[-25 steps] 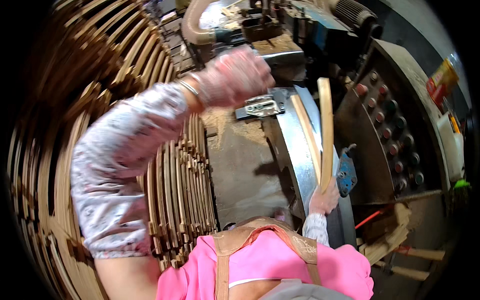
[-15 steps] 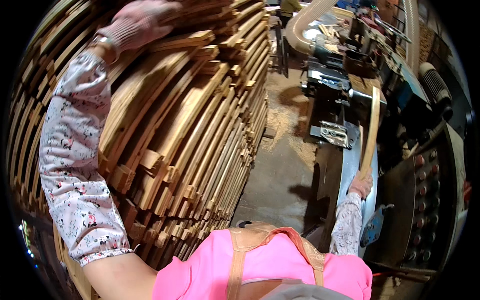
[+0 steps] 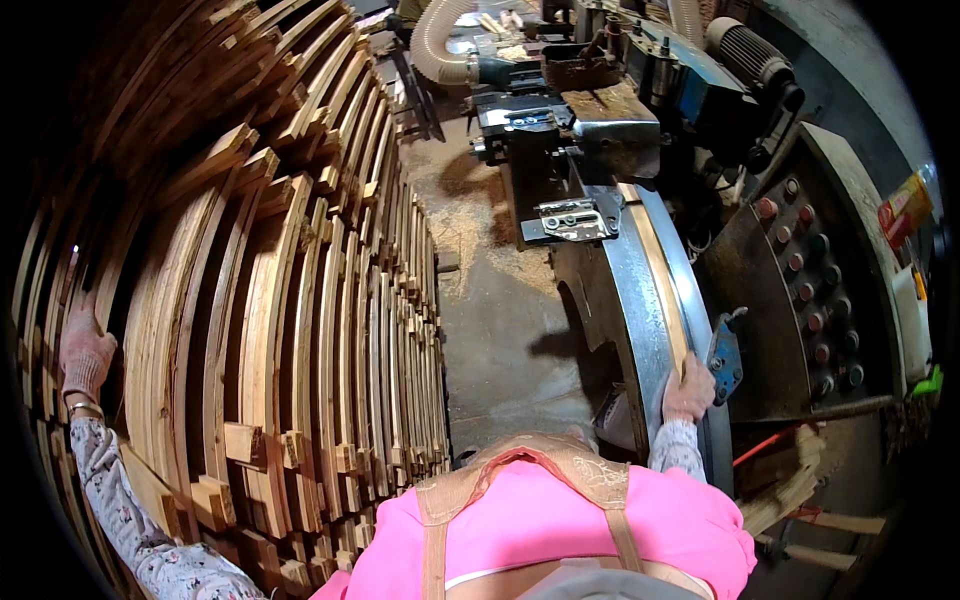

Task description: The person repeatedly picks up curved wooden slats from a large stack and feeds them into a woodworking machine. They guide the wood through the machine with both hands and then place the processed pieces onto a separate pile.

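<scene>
My right hand [image 3: 690, 392] is closed round the near end of a pale, narrow wooden strip [image 3: 660, 285]. This strip lies lengthwise along the metal machine bed [image 3: 632, 290], its far end reaching in by the machine's guides. Over at the far left, my left hand [image 3: 88, 352], in a pinkish knit glove, is at the tall stack of wooden strips [image 3: 255, 350]. Its fingers point away among dark strips, and whether they grip one is not clear. Patterned sleeves cover both forearms.
A metal bracket [image 3: 575, 220] juts over the bed's left side. Right of the bed are a blue metal part [image 3: 728, 360] and a panel of round buttons [image 3: 815, 290]. A ribbed hose [image 3: 435, 45] curves down at the back. Sawdust lies on the floor [image 3: 490, 340] between stack and machine.
My left hand has come back from the top of the stack to its near left side. The strip in my right hand has gone from raised to lying along the bed. The view has turned right.
</scene>
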Motion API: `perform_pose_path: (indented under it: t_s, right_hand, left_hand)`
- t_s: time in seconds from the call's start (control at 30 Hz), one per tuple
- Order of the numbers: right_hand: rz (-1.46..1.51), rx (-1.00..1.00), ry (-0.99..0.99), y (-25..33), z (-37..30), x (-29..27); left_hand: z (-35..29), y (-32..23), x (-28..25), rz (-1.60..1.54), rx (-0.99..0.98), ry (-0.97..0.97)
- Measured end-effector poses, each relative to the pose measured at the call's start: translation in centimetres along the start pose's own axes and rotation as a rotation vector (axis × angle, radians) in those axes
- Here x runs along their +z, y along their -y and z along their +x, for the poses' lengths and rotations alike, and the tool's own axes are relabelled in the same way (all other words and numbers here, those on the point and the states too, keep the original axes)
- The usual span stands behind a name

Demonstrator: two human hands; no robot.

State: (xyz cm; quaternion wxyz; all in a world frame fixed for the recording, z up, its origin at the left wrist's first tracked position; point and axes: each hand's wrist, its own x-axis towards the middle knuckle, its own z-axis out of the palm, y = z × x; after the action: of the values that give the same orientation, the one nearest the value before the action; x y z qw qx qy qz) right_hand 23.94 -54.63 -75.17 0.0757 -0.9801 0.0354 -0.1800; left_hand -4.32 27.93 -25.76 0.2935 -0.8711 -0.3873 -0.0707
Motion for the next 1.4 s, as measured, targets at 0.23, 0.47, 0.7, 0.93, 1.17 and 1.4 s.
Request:
perform_pose_path:
  t_s: [0.23, 0.47, 0.7, 0.93, 1.17, 1.4]
  right_hand:
    - [0.014, -0.084, 0.199, 8.7, 12.2, 2.6]
    - [0.816, -0.206, 0.171, 15.3, 21.1, 4.3]
    - [0.900, -0.876, 0.072, 22.5, 12.9, -12.2]
    - [0.466, -0.194, -0.009, 3.1, -2.6, -7.6]
    - [0.017, 0.136, 0.192, -0.3, -5.3, -4.2]
    - [0.047, 0.121, 0.046, 7.6, 15.8, 7.4]
  left_hand:
    - [-5.7, -0.8, -7.8, 0.160, 0.187, -0.103]
    - [-2.2, -18.7, -15.4, 0.500, 0.758, -0.636]
    - [-2.4, -40.4, -17.6, 0.286, 1.243, -0.613]
    - [0.3, -45.0, -22.6, 0.022, 1.109, -0.483]
    - [4.9, -29.8, -20.9, 0.108, 0.804, -0.373]
    - [4.8, -18.7, -17.4, 0.183, 0.343, -0.044]
